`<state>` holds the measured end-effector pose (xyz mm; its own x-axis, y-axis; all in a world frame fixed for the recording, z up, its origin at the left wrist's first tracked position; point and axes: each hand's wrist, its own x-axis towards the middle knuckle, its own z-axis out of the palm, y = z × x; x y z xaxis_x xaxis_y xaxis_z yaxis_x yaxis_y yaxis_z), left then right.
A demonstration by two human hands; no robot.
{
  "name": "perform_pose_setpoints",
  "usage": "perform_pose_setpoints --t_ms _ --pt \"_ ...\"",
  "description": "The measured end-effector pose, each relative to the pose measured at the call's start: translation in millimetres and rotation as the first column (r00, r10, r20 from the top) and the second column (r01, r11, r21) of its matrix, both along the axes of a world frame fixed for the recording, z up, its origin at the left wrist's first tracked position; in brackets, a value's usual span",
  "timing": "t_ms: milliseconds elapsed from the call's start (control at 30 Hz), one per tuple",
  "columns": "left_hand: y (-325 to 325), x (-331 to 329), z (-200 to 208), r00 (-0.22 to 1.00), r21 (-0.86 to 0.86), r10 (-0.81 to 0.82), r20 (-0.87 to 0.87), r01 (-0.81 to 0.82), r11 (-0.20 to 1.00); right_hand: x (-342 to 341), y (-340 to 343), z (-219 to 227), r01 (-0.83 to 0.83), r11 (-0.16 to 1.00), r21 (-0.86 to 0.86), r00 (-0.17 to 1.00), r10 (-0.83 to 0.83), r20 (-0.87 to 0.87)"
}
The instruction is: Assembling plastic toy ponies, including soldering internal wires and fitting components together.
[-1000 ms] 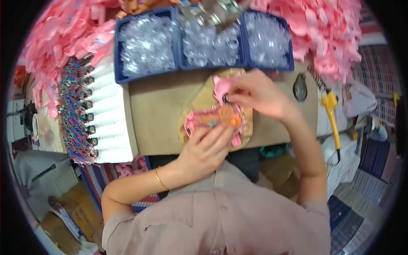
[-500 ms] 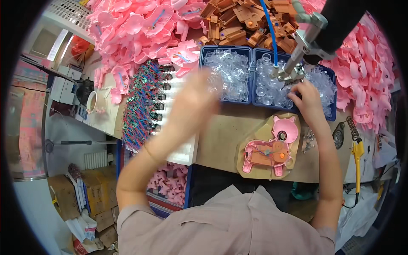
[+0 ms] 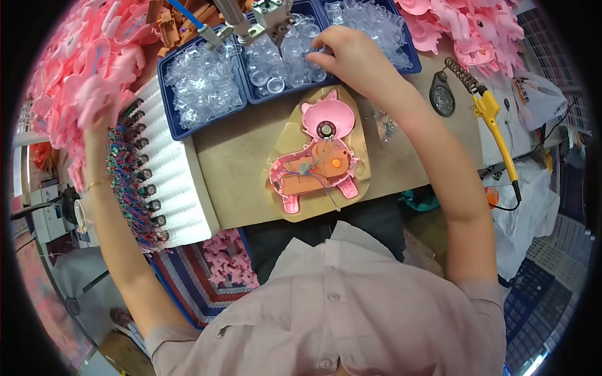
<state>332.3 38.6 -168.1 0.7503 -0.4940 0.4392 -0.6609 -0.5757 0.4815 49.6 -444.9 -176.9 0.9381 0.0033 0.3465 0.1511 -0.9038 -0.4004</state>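
My left hand (image 3: 96, 123) reaches into the heap of pink plastic shell halves (image 3: 116, 56) at the far left. Motion blurs it against a pink shell, so its grip is unclear. My right hand (image 3: 348, 51) is over the middle blue bin (image 3: 285, 94) of clear round plastic pieces (image 3: 274, 85). Its thumb and forefinger curl toward each other, and what lies between them blends with the clear pieces. In front of me a pink animal-shaped shell half (image 3: 329, 118) lies in a tan holder (image 3: 360, 182). Inside are an orange-brown box (image 3: 302, 182), thin wires and a round dark part (image 3: 326, 130).
A metal machine head (image 3: 266, 22) with a blue hose hangs above the bins. White ribbed foam (image 3: 179, 200) carries rows of wired parts (image 3: 128, 188) on the left. A yellow electric screwdriver (image 3: 492, 116) hangs on the right from a coiled spring, near a dark oval object (image 3: 442, 94).
My left hand has swung left from beside the clear-piece bins to the pink heap. My right hand stays at the bin. The whole view has shifted, with my head turned to the right.
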Motion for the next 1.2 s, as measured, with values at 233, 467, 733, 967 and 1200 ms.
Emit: perform_pose_setpoints --t_ms 233,467,733,967,1200 --pt "-5 -170 44 0.827 -0.833 -0.304 -0.473 -0.308 0.459 -125 18 20 0.156 0.709 0.687 0.977 -0.007 -0.214" --pt "-89 -273 18 0.697 -0.743 -0.266 -0.666 -0.592 0.310 -182 58 24 0.003 0.998 0.063 0.942 0.018 -0.334" --pt "-103 -282 13 0.598 -0.769 -0.511 -0.617 -0.597 0.230 -175 62 32 -0.145 0.963 -0.229 0.930 0.054 -0.362" --pt "-110 -293 11 0.519 -0.786 -0.661 -0.541 -0.593 0.178 -182 50 18 0.357 0.664 0.657 0.906 -0.076 -0.415" --pt "-130 -306 18 0.590 -0.771 -0.521 -0.617 -0.584 0.253 -168 65 21 0.297 0.898 0.324 0.924 -0.184 -0.337"
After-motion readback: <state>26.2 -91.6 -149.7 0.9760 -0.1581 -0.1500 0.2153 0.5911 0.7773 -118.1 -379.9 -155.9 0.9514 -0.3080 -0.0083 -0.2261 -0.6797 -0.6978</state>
